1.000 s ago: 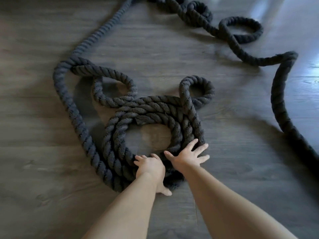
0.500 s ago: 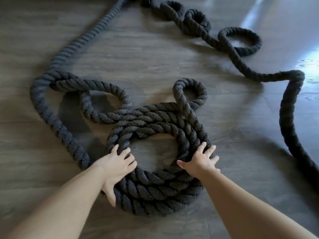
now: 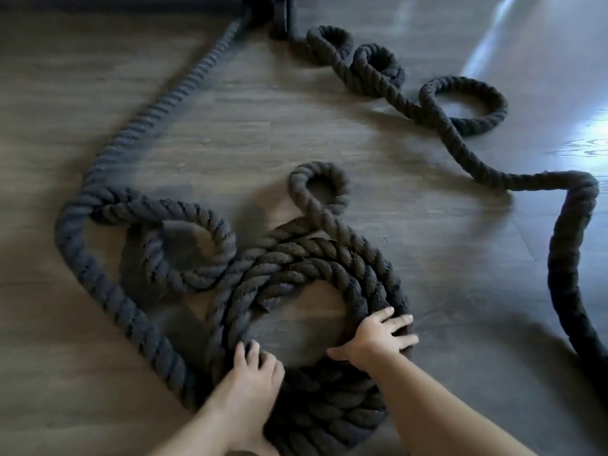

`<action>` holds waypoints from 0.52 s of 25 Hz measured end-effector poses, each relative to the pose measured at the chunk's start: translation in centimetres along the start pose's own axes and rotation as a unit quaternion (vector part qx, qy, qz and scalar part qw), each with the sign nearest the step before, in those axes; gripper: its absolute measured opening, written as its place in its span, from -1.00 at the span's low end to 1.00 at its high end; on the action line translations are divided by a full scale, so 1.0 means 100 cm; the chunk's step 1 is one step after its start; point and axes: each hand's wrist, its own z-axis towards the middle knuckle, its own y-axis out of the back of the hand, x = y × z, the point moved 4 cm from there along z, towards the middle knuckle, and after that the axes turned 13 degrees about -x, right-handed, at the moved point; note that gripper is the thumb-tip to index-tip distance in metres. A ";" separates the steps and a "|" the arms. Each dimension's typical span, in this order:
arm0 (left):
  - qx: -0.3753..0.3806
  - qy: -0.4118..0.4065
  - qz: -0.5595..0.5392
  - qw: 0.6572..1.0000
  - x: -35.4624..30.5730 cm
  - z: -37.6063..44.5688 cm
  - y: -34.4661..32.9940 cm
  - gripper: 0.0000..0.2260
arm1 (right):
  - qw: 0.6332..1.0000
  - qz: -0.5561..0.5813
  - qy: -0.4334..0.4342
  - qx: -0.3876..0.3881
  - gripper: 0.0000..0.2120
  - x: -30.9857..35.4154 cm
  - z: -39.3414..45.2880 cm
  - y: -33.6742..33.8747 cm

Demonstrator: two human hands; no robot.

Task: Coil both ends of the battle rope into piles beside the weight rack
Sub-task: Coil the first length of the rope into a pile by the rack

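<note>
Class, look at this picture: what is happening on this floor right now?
A person kneeling over a grey wood-look floor is coiling a thick, dark twisted battle rope. The left hand and right hand press on opposite sides of a partly built coil. The rest of the rope lies in loose loops, running to a dark anchor at the top.

Two bare forearms, no sleeves, left hand (image 3: 255, 373), right hand (image 3: 375, 337)

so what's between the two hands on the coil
In the head view, bare wood floor shows through the open middle of the rope coil, between the left hand and the right hand; each rests on the coil.
</note>
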 end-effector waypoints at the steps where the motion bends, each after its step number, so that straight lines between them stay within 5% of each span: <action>1: -0.032 0.003 -0.015 0.999 -0.015 0.006 0.003 -0.32 | 0.999 -0.014 0.036 0.006 0.49 0.004 0.014 0.009; 2: -0.058 0.005 -0.042 0.997 -0.023 0.014 0.001 -0.49 | 0.997 -0.032 0.064 0.013 0.48 0.009 0.028 0.018; 4: -0.091 -0.037 -0.067 0.993 -0.019 0.031 0.001 -0.51 | 0.992 -0.071 0.102 0.011 0.46 0.016 0.049 0.033; 5: -0.150 -0.071 -0.049 0.985 -0.008 0.038 0.003 -0.32 | 0.990 -0.085 0.114 0.010 0.44 0.019 0.057 0.040; 8: -0.118 -0.135 0.012 0.984 0.057 0.045 0.018 0.27 | 0.980 -0.121 0.160 0.011 0.37 0.035 0.077 0.061; 13: -0.089 -0.087 0.038 0.991 0.086 0.068 0.031 0.29 | 0.966 -0.157 0.208 -0.003 0.32 0.068 0.125 0.087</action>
